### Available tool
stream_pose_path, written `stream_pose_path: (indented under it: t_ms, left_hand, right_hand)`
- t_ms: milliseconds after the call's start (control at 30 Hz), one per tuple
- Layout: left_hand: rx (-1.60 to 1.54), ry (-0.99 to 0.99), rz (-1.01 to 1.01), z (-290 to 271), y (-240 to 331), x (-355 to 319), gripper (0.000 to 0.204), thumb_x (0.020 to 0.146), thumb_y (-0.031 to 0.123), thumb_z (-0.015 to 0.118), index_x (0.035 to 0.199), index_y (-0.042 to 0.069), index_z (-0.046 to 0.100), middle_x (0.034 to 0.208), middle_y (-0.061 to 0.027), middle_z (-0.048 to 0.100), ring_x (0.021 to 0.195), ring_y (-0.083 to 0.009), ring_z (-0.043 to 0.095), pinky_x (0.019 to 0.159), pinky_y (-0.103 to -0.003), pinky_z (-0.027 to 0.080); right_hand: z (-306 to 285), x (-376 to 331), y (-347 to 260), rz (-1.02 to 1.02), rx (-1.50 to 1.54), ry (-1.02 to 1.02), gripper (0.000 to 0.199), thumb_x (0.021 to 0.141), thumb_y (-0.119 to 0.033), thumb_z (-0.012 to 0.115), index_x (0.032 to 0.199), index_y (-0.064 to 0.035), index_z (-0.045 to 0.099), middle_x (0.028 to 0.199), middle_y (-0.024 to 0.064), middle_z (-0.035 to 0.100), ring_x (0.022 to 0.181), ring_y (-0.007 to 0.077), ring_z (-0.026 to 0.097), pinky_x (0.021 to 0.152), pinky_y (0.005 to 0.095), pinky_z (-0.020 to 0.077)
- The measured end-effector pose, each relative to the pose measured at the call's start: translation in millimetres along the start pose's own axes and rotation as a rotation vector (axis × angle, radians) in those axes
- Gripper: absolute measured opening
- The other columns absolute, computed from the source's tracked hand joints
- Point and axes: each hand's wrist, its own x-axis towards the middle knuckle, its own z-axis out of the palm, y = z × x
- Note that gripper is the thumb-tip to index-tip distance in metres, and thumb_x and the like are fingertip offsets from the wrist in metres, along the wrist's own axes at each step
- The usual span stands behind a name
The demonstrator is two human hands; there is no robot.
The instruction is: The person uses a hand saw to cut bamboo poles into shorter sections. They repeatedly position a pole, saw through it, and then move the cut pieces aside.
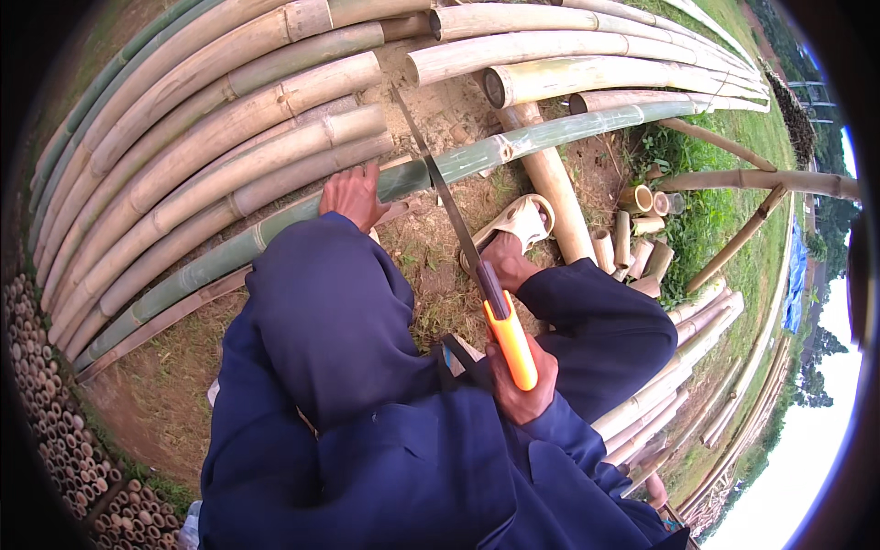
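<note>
A hand saw with an orange handle is gripped in my right hand, fingers wrapped round the handle. Its long dark blade reaches forward and crosses a green bamboo pole, where a dark line shows at the blade. Just left of the blade, my left hand is closed over the same pole, holding it from above. The pole runs from the lower left to the upper right. My foot in a cream clog is on the ground right of the blade.
Tan bamboo poles lie side by side at left, and more poles lie at upper right. A thick bamboo piece runs under the green pole. Short cut pieces sit on the right. Stacked bamboo ends fill the lower left.
</note>
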Motion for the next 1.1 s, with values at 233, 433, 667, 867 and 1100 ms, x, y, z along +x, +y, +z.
stream_pose_path:
  t_ms: [233,433,667,867,1100]
  left_hand:
    - [-0.051,-0.035,-0.008,-2.9,5.2,-7.9,0.061,0.073,0.044,0.088,0.111,0.005,0.063,0.101,-0.0199,0.073,0.095,-0.0389,0.072,0.087,-0.047,0.056]
    - [-0.007,-0.092,-0.036,-8.1,2.5,5.9,0.064,0.078,0.044,0.085,0.121,0.003,0.062,0.103,-0.0192,0.074,0.102,-0.0341,0.072,0.095,-0.046,0.053]
    - [0.008,-0.103,-0.044,-19.4,3.9,6.5,0.057,0.079,0.044,0.084,0.114,0.005,0.062,0.103,-0.0195,0.074,0.098,-0.0348,0.072,0.093,-0.046,0.054]
    - [-0.038,-0.082,-0.049,-24.3,1.6,5.8,0.055,0.076,0.042,0.086,0.110,0.005,0.064,0.100,-0.0175,0.073,0.096,-0.0375,0.072,0.088,-0.047,0.055]
    - [-0.029,-0.053,-0.124,-11.6,-15.5,28.2,0.058,0.073,0.042,0.087,0.115,0.008,0.067,0.110,-0.0150,0.067,0.111,-0.0343,0.065,0.095,-0.049,0.050]
  right_hand:
    - [21.3,49.0,18.6,0.007,0.087,-0.030,0.022,0.092,-0.003,0.071,0.114,0.0026,0.068,0.088,0.0120,0.073,0.077,0.0227,0.071,0.075,0.0318,0.0553]
    - [-2.9,21.2,17.0,0.108,0.084,-0.109,0.035,0.096,0.001,0.069,0.131,0.0042,0.065,0.109,0.0070,0.073,0.100,0.0117,0.067,0.090,0.0250,0.0509]
    - [-1.8,-9.0,30.6,0.135,0.171,-0.068,0.031,0.098,-0.002,0.067,0.128,0.0054,0.065,0.101,0.0057,0.073,0.090,0.0091,0.065,0.083,0.0245,0.0508]
    - [-0.8,-5.0,21.2,0.068,0.149,0.015,0.022,0.093,-0.006,0.072,0.112,0.0030,0.069,0.081,0.0093,0.070,0.067,0.0158,0.066,0.066,0.0316,0.0533]
    - [-91.2,-43.6,-5.4,-0.127,-0.152,0.272,0.019,0.088,-0.005,0.075,0.105,0.0025,0.073,0.077,0.0128,0.071,0.062,0.0235,0.069,0.064,0.0321,0.0532]
